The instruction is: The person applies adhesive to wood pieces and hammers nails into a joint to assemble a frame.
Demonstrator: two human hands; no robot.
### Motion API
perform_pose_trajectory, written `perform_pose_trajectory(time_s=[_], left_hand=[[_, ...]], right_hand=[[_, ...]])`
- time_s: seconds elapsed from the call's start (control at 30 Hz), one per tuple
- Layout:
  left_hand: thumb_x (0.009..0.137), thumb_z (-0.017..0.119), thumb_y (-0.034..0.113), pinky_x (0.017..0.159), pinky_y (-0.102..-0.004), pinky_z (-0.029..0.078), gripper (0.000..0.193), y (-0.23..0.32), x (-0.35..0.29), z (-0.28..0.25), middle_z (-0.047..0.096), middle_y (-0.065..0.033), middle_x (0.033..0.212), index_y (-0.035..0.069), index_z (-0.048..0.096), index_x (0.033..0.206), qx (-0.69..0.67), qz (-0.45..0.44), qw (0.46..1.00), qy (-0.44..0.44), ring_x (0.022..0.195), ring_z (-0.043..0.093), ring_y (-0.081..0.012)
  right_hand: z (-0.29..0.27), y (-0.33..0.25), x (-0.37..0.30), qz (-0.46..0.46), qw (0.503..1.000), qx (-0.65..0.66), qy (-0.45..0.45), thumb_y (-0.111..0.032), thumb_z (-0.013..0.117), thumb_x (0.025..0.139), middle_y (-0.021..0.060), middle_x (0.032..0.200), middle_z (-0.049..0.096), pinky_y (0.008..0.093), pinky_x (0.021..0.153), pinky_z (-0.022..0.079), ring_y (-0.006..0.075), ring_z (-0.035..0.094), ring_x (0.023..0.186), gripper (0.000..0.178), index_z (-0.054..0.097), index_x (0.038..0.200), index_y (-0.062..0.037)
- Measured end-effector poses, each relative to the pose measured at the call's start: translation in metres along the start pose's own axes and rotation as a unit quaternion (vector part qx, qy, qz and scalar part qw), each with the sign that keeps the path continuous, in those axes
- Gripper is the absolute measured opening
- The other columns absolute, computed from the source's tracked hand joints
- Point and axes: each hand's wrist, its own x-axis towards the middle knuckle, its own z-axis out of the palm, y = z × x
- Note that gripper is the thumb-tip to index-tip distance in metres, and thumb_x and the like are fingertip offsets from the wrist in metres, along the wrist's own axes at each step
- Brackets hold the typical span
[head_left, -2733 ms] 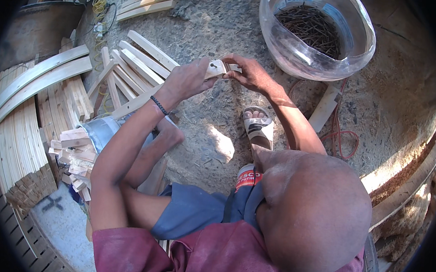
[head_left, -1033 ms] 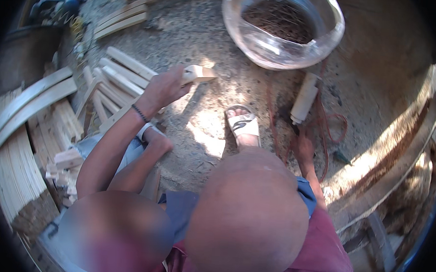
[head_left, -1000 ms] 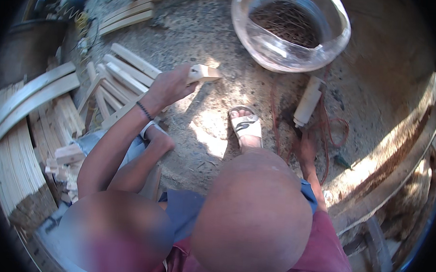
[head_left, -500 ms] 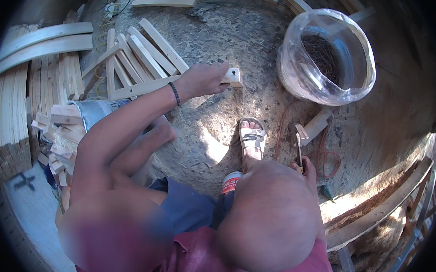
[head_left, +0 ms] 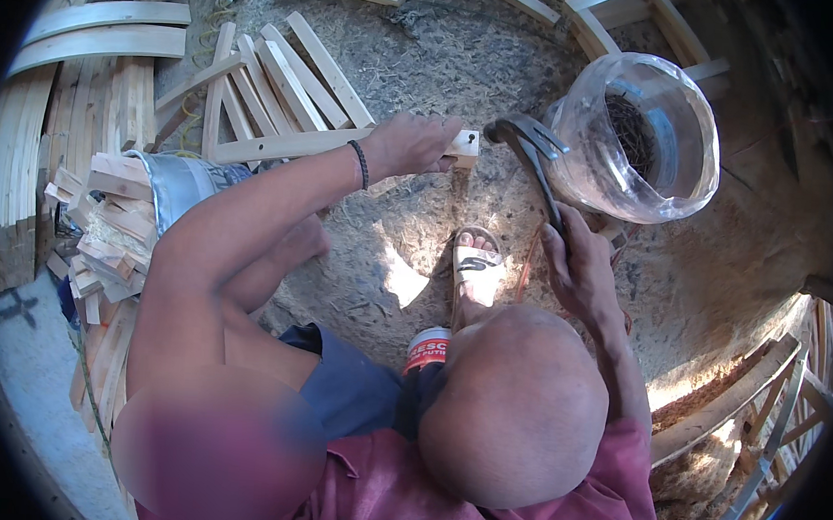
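Observation:
My left hand (head_left: pixel 413 147) is closed round a pale wooden strip (head_left: pixel 295 145), close to its right end. A dark nail (head_left: pixel 471 139) stands in the wood at that end, just beyond my fingers. The strip's left end lies near other cut pieces. My right hand (head_left: pixel 581 264) grips the handle of a claw hammer (head_left: pixel 539 168), raised at a slant. The hammer's head is just right of the strip's end and apart from the nail.
A plastic-lined tub (head_left: pixel 572 160) holding many dark nails stands to the right. Wooden strips (head_left: pixel 303 80) lie beyond my left hand. A bucket (head_left: pixel 170 191) and short offcuts (head_left: pixel 112 230) are at left. Curved wooden parts (head_left: pixel 734 399) lie at lower right.
My right hand has lifted the hammer from low beside my knee, up and forward to the strip's end. My left hand keeps its grip on the strip; the view has shifted slightly.

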Motion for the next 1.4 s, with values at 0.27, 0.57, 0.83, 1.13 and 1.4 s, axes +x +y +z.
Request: perform_pose_trajectory(time_s=[0.27,0.57,0.83,1.13,1.4], left_hand=[[0.091,0.072,0.041,0.068,-0.0464,0.06,0.044,0.004,0.001,-0.004,0.066,-0.0184,0.09,-0.001,0.06,0.098,-0.029,-0.009,1.0,0.008,0.08,0.071,-0.0374],[0.094,0.067,0.045,0.064,-0.0451,0.059,0.048,-0.004,-0.002,0.004,0.067,-0.0184,0.086,0.004,0.046,0.107,-0.006,-0.002,1.0,0.002,0.077,0.072,-0.0367],[0.092,0.07,0.043,0.063,-0.0441,0.059,0.049,0.001,0.006,0.004,0.067,-0.0183,0.085,0.003,0.047,0.108,-0.01,0.007,1.0,0.006,0.076,0.072,-0.0353],[0.097,0.065,0.044,0.06,-0.0423,0.059,0.044,-0.001,-0.005,0.009,0.069,-0.016,0.082,0.005,0.046,0.104,0.02,-0.028,0.999,-0.018,0.076,0.075,-0.0311],[0.097,0.064,0.042,0.058,-0.0411,0.059,0.042,0.0,0.009,0.011,0.068,-0.0165,0.083,0.004,0.047,0.105,0.018,0.001,0.999,0.031,0.073,0.074,-0.0304]], right_hand=[[0.013,-0.005,0.03,0.043,0.994,-0.077,-0.064,-0.023,0.054,0.104,0.0269,0.082,0.068,0.0538,0.07,0.048,0.0448,0.068,0.074,0.03,0.055,0.123,0.0001],[-0.037,-0.072,0.023,-0.228,0.961,0.036,0.154,-0.023,0.047,0.107,0.0023,0.061,0.053,0.0313,0.049,0.041,0.0095,0.05,0.051,0.026,0.056,0.118,-0.0009],[0.01,0.018,0.035,-0.01,0.996,-0.075,-0.037,-0.023,0.049,0.107,0.0062,0.063,0.053,0.0312,0.043,0.039,0.012,0.046,0.049,0.022,0.055,0.107,-0.0023],[-0.032,-0.063,0.037,-0.321,0.921,0.05,0.216,-0.02,0.048,0.106,-0.0003,0.066,0.053,0.0271,0.046,0.04,0.0065,0.043,0.05,0.019,0.056,0.106,-0.0024],[0.018,0.031,0.03,0.015,0.996,-0.076,-0.051,-0.022,0.046,0.108,0.0066,0.065,0.058,0.035,0.042,0.04,0.0145,0.051,0.049,0.02,0.055,0.104,-0.0042]])
